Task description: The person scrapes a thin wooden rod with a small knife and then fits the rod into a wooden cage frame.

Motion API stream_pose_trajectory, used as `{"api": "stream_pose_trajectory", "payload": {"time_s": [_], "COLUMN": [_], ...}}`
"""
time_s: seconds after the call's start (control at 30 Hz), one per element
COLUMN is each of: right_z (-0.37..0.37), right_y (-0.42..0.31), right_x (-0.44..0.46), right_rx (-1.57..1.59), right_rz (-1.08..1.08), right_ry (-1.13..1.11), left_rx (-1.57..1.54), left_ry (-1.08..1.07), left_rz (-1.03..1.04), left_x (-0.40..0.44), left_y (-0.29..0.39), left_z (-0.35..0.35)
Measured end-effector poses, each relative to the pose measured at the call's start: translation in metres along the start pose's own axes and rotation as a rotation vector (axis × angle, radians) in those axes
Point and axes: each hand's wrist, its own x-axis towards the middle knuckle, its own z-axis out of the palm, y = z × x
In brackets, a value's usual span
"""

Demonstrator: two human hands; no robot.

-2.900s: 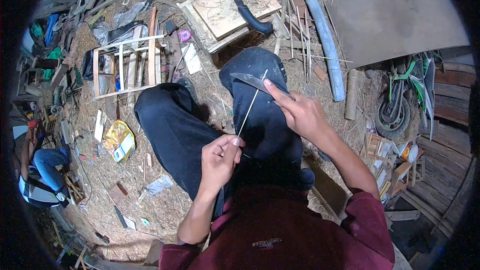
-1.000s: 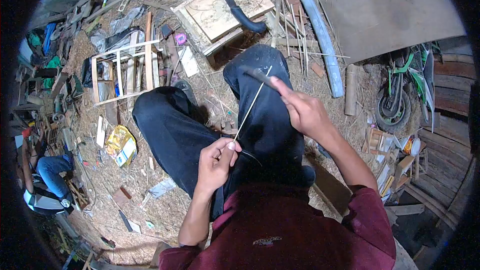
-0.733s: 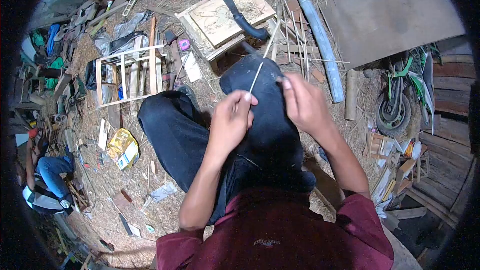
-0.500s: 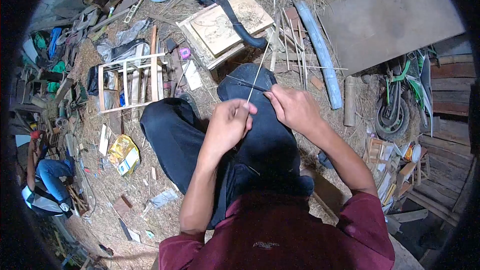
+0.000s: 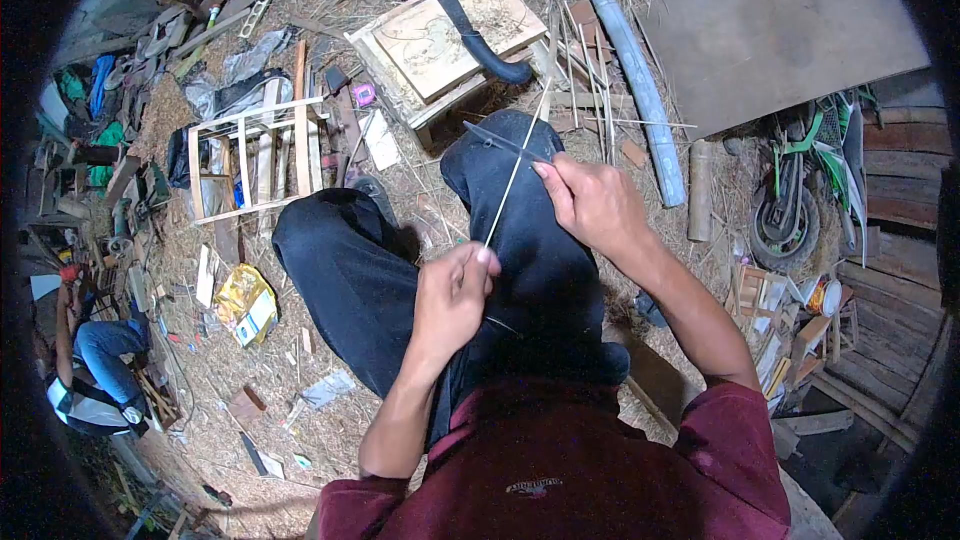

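Observation:
Over my lap, my left hand [image 5: 455, 290] pinches the lower end of a thin pale strip [image 5: 507, 195], which looks like split bamboo or cane. The strip slants up and away past my right knee. My right hand [image 5: 598, 202] grips a knife by its handle, mostly hidden in the fingers. Its dark, narrow blade [image 5: 493, 139] points up and to the left and crosses the strip above my right thigh. Whether blade and strip touch, I cannot tell.
Ahead stands a low wooden block [image 5: 455, 45] with a dark curved tool [image 5: 480, 50] on it. A slatted wooden frame [image 5: 255, 160] lies left, a grey board [image 5: 790, 35] and motorbike wheel [image 5: 785, 225] right. Another person [image 5: 105, 350] sits far left.
My left hand has moved down and slightly left along with the strip's lower end, away from the knife. The blade now shows more broadly, and my right hand has shifted slightly right.

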Motion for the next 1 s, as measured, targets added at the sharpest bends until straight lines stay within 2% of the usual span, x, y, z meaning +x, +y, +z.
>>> {"api": "stream_pose_trajectory", "payload": {"time_s": [0.13,0.27,0.4,0.47,0.57,0.6,0.7,0.8,1.0], "right_z": [-0.002,0.0,0.0,0.001,-0.003,-0.002,-0.001,0.001,-0.003], "right_y": [0.003,0.003,0.002,0.003,0.002,0.002,0.003,0.004,0.009], "right_x": [-0.001,-0.005,-0.006,-0.005,-0.004,-0.004,-0.003,-0.004,-0.004], "right_rx": [0.02,0.019,0.042,0.028,-0.05,-0.042,-0.071,-0.076,0.096], "right_rz": [-0.006,-0.117,-0.106,-0.096,-0.003,0.0,0.014,0.008,0.126], "right_ry": [0.042,-0.008,0.0,0.02,-0.004,0.009,0.009,0.036,0.058], "left_rx": [-0.076,-0.049,0.037,0.008,-0.072,-0.069,-0.117,-0.082,-0.161], "left_ry": [-0.019,0.03,0.043,0.017,-0.003,0.026,0.006,-0.008,-0.004], "left_rz": [-0.082,0.089,0.128,0.12,-0.009,0.067,-0.063,-0.09,-0.176], "left_x": [-0.024,0.015,0.05,0.04,0.004,-0.006,-0.042,-0.067,-0.097], "left_y": [-0.012,0.004,0.024,0.02,0.002,-0.01,-0.017,-0.022,-0.034], "left_z": [-0.011,0.0,0.015,0.012,0.008,0.007,-0.005,-0.018,-0.044]}}
